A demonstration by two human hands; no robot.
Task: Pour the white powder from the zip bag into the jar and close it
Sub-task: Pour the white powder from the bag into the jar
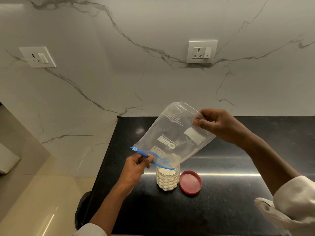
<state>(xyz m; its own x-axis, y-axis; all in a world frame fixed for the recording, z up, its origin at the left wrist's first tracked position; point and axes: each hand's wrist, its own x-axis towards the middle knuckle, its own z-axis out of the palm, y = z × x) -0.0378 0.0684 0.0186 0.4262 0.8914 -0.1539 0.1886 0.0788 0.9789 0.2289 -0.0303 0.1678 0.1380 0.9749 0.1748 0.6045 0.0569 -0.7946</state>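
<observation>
Black polished stone forms the worktop (230, 210), set against a white marble-patterned wall (153, 82) on which two white socket plates, one to the left (37, 57) and one to the right (202, 51), are mounted. A clear plastic zip bag (172, 133) is held tilted in the air above the worktop, its bottom raised and its blue zip edge (151, 156) lowered onto the mouth of a jar. The bag looks nearly emptied, and printed lettering and a small label are seen upside down on it. The left hand (136, 165) is closed in a pinch on the blue zip edge, beside the jar's rim. The right hand (216, 124) is closed in a pinch on the raised bottom corner of the bag, and a pale sleeve (293, 201) is seen rolled up on that arm. The clear textured jar (167, 179) stands upright on the worktop, filled almost to the top with white powder (166, 172). A red lid (190, 182) is laid just beside the jar on its right, inner side up, not touching it.
</observation>
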